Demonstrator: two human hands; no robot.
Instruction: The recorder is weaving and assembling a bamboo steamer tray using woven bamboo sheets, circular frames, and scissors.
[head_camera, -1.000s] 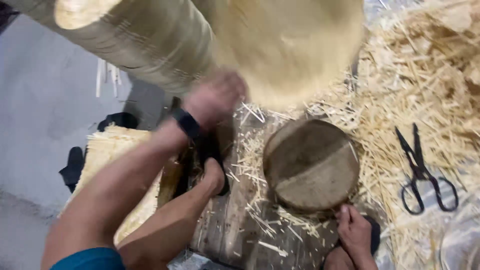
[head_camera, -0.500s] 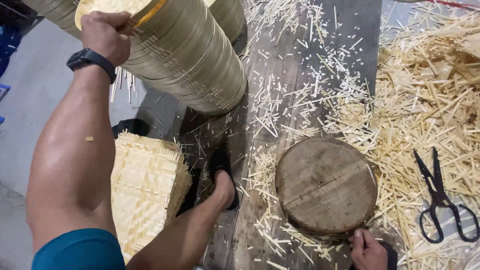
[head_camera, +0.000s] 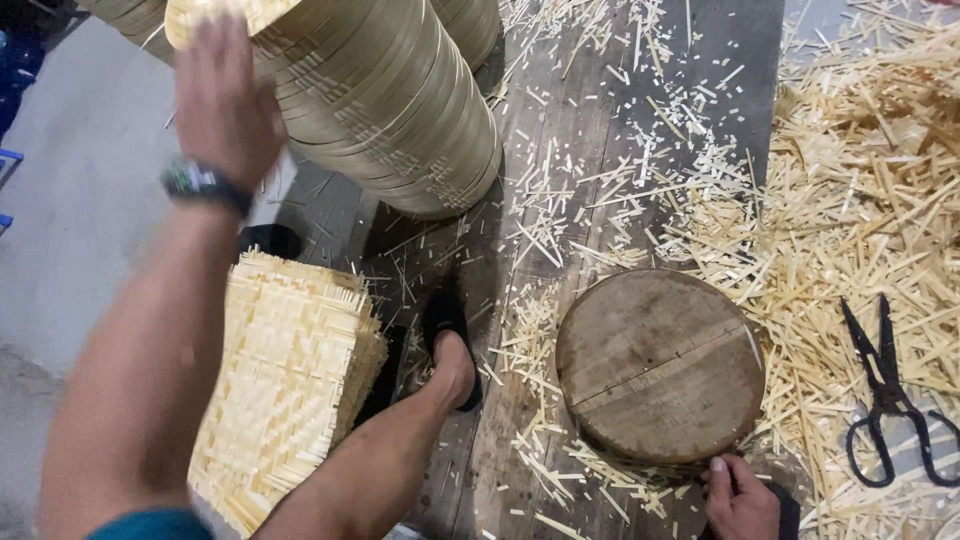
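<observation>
My left hand (head_camera: 225, 100), a dark watch on its wrist, is raised against the top of a tall leaning stack of round woven bamboo discs (head_camera: 400, 110). Its fingers are stretched flat over the rim of the top disc (head_camera: 260, 12), and it is blurred. My right hand (head_camera: 740, 495) sits at the bottom edge of the view, fingers curled against the lower rim of a round wooden block (head_camera: 655, 365). My bare leg and sandalled foot (head_camera: 450, 365) rest between the block and a pile of square woven bamboo mats (head_camera: 285, 375).
Black scissors (head_camera: 885, 395) lie at the right among a thick heap of bamboo slivers (head_camera: 860, 200). Loose slivers cover the dark wooden boards (head_camera: 610, 90). Grey concrete floor (head_camera: 80, 220) lies to the left, and a second disc stack (head_camera: 470, 25) stands behind the first.
A second ago my left hand carried a woven disc across to the stack and gripped its top rim. Now its fingers lie flat there. My right hand has stayed at the block.
</observation>
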